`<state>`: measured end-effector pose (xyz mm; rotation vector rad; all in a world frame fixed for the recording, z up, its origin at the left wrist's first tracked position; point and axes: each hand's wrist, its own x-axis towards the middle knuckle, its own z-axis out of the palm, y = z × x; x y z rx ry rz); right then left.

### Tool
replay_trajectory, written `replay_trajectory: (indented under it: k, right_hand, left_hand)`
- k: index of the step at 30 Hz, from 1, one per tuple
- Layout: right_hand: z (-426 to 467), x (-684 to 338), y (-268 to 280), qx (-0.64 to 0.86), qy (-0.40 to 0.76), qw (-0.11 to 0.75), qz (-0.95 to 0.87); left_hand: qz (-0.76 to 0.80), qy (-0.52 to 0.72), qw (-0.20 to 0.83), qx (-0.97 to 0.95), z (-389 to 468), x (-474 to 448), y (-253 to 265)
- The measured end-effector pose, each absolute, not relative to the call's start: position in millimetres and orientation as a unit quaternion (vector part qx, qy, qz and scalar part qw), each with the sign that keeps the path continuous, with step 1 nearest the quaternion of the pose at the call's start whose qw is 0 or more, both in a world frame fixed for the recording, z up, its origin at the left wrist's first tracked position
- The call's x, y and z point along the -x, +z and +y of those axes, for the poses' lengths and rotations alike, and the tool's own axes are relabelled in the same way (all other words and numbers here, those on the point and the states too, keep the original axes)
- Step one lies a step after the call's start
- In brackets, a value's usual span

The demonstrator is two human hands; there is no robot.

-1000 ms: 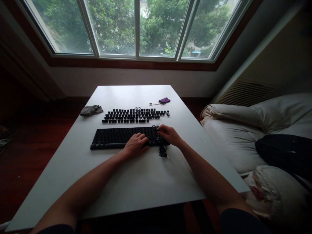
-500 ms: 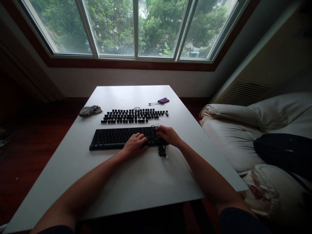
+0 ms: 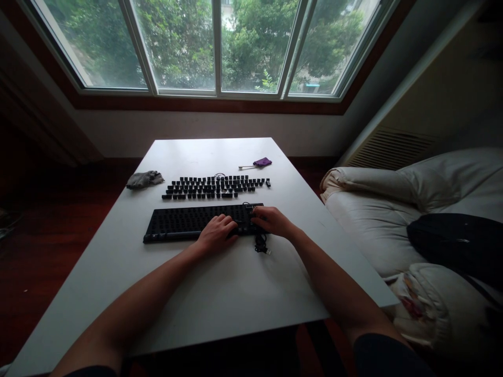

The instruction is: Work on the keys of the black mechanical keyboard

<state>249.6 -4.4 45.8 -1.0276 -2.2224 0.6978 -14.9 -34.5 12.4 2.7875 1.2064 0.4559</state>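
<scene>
A black keyboard (image 3: 176, 222) lies on the white table, many of its keycaps off. My left hand (image 3: 217, 231) rests on its right-centre part, fingers bent over the top and thumb along the front edge, holding it. Over the right end, my right hand (image 3: 271, 220) is closed in a pinch on a thin wire tool that looks like a keycap puller (image 3: 251, 209); its tip is too small and covered to make out. Loose black keycaps (image 3: 202, 187) stand in rows behind the keyboard. A coiled USB cable (image 3: 261, 244) lies in front of its right end.
A grey cloth (image 3: 144, 179) lies at the left edge of the white table (image 3: 204, 293). Towards the back right are a purple cloth (image 3: 262, 162) and a thin brush-like stick (image 3: 247, 167). A pale sofa (image 3: 365, 225) with a dark bag (image 3: 456, 241) stands to the right.
My right hand has lowered and tilted slightly towards the keyboard, and the wire tool has come down with it. My left hand stays in place.
</scene>
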Motion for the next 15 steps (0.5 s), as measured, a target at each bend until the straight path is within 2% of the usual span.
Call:
replay_trajectory:
  k: [4,11,15]
  right_hand:
    - [-1.5,-248.8,34.5,0.399,0.268,0.311,-0.820]
    - [7.2,-238.9,3.9,0.409,0.380,0.408,-0.722]
    - [3.8,-232.6,-1.0,0.430,0.333,0.425,-0.724]
  left_hand:
    - [0.393,0.151,0.033,-0.907,-34.3,15.3,12.0]
    - [0.397,0.161,0.028,-0.903,-34.0,15.3,9.9]
    - [0.400,0.165,0.023,-0.901,-34.1,15.9,10.5]
